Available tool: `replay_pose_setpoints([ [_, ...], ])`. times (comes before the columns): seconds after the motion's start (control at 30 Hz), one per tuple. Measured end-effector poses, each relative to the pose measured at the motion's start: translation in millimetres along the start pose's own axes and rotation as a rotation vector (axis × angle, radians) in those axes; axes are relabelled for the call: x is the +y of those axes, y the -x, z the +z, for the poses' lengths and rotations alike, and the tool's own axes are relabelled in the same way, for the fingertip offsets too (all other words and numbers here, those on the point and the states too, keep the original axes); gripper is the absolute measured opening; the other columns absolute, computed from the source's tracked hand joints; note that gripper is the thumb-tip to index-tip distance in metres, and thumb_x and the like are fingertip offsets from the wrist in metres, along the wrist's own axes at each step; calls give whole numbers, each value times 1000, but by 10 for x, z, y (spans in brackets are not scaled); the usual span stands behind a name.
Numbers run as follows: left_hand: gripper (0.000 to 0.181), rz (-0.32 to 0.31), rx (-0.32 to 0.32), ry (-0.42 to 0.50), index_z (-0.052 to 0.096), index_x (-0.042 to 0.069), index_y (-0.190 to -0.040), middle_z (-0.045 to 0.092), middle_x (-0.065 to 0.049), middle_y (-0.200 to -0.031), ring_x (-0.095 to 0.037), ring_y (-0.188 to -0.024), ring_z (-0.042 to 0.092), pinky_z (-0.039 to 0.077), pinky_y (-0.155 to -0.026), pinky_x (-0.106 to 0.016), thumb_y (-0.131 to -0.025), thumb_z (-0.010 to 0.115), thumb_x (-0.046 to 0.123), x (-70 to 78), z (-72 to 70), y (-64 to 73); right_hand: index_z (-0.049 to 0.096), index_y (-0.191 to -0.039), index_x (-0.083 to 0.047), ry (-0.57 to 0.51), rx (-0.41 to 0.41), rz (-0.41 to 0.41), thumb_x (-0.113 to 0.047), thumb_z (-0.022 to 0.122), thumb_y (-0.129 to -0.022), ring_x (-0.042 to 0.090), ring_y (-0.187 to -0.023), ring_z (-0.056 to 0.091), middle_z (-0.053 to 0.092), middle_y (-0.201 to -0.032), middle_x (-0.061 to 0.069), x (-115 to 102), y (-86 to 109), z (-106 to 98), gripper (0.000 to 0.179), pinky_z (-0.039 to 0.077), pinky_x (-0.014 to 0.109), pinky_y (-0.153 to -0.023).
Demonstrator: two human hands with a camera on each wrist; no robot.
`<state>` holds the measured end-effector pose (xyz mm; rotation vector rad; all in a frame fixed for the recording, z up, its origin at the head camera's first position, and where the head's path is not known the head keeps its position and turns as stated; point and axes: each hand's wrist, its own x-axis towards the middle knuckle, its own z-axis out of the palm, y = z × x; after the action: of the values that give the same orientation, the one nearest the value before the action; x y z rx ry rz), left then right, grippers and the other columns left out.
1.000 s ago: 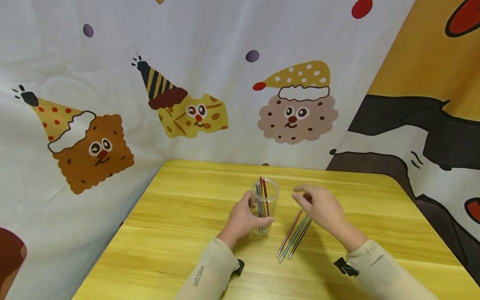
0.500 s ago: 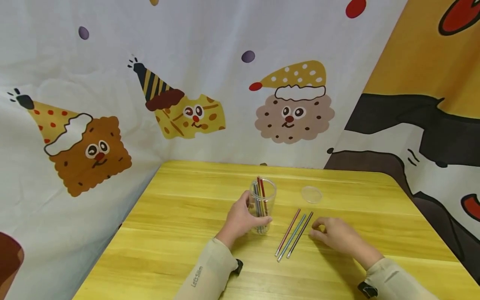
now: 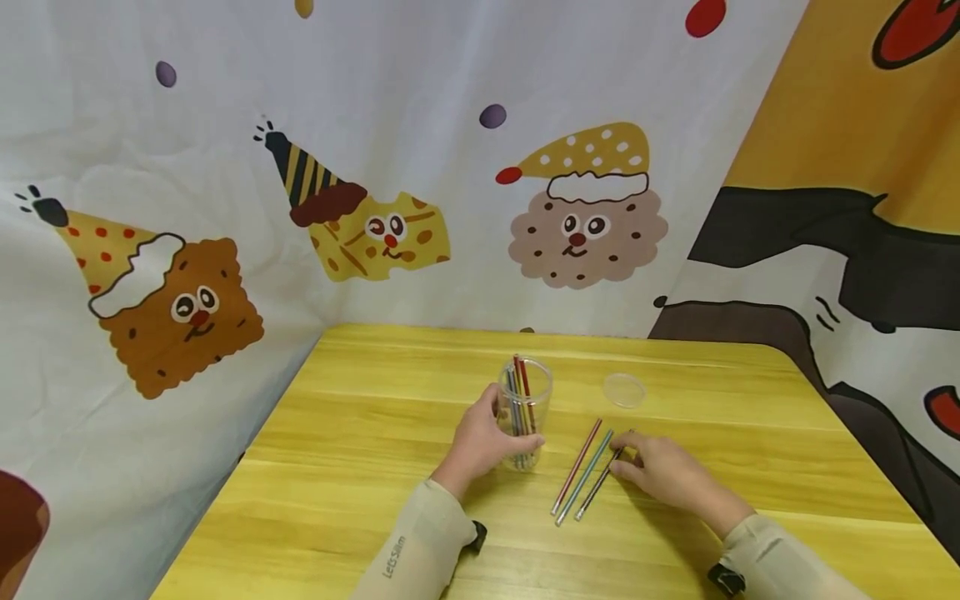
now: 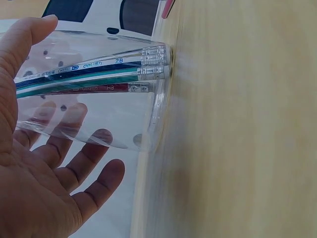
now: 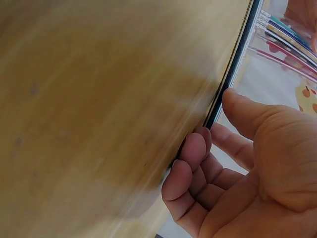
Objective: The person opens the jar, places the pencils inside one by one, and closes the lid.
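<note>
My left hand [image 3: 478, 440] holds a clear plastic cup [image 3: 543, 398] upright on the table, thumb on the near side. Several pencils [image 3: 525, 385] stand in the cup; the left wrist view shows their metal-banded ends [image 4: 153, 55] at its bottom. To the right lie three loose pencils side by side: a red pencil [image 3: 576, 467], a light blue pencil [image 3: 584, 477] and a dark pencil [image 3: 595, 493]. With thumb and fingers my right hand [image 3: 667, 475] pinches the dark pencil near its far part. In the right wrist view, fingertips partly hide that pencil [image 5: 233, 69].
A clear round lid [image 3: 624, 390] lies flat behind the loose pencils. The yellow wood-grain table [image 3: 360, 392] ends at the back against a printed cloth [image 3: 420, 100] with cartoon figures.
My right hand came down from beside the cup to the table's right, uncovering the lid, then moved left onto the dark pencil and gripped it. My left hand stays on the cup.
</note>
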<state>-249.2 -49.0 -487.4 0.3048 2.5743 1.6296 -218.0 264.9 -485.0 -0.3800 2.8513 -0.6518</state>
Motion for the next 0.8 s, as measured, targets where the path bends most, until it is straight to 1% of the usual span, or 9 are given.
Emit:
replay_pose_setpoints([
  [0.13,61,0,-1,-1,55,21,-119,65,-4,-114,-27,-105,63,56,-84,-44,-79,97,41,-2,1,8,72,-119,-11,6,11,-15,-32,75,-101,10,-82,65,75,-93,-2,-7,5,-4,28,53,32,-67],
  [0.23,60,0,-1,1,54,20,-116,64,-5,-113,-25,-102,61,56,-82,-43,-79,96,40,-3,-1,13,71,-105,-14,4,23,12,-30,74,-102,11,-81,65,74,-91,-2,2,17,-4,17,53,31,-67],
  [0.33,60,7,2,-3,54,21,-115,65,-4,-113,-23,-102,60,55,-82,-43,-79,96,42,-9,2,11,70,-97,-13,25,46,52,-27,74,-102,11,-73,60,71,-85,-2,24,39,-21,15,49,29,-62],
  [0.4,61,12,6,-6,54,22,-116,65,-3,-114,-22,-102,60,55,-83,-43,-78,96,45,-15,8,6,69,-96,-11,39,53,83,-21,73,-102,12,-70,56,68,-82,-1,45,57,-53,13,47,30,-60],
  [0.47,62,16,8,-5,55,23,-117,65,-2,-114,-21,-102,60,55,-84,-42,-77,96,46,-20,12,2,68,-97,-7,60,63,99,-14,73,-101,15,-70,56,68,-83,2,75,76,-101,9,48,32,-61],
  [0.53,62,18,7,-2,55,23,-117,64,-3,-114,-21,-101,59,55,-83,-42,-77,96,46,-24,12,-2,67,-100,-3,65,63,119,-7,71,-100,17,-74,60,69,-88,7,111,87,-152,6,51,35,-63],
  [0.6,62,18,7,3,55,23,-117,64,-3,-113,-22,-100,59,54,-82,-42,-77,96,46,-21,10,-5,64,-104,1,59,51,136,-3,69,-99,21,-78,62,69,-92,11,147,96,-195,8,53,38,-67],
  [0.7,63,17,6,4,54,22,-117,63,-4,-113,-22,-99,58,53,-80,-41,-77,96,47,-17,7,-10,61,-109,4,38,23,171,-5,69,-97,23,-80,62,68,-95,14,192,100,-225,17,53,40,-68],
  [0.8,63,11,2,-4,54,22,-116,63,-4,-112,-22,-97,58,52,-79,-40,-77,97,46,-20,9,-10,60,-114,7,20,-1,183,-11,70,-97,23,-81,60,68,-96,14,219,113,-227,26,53,40,-69],
])
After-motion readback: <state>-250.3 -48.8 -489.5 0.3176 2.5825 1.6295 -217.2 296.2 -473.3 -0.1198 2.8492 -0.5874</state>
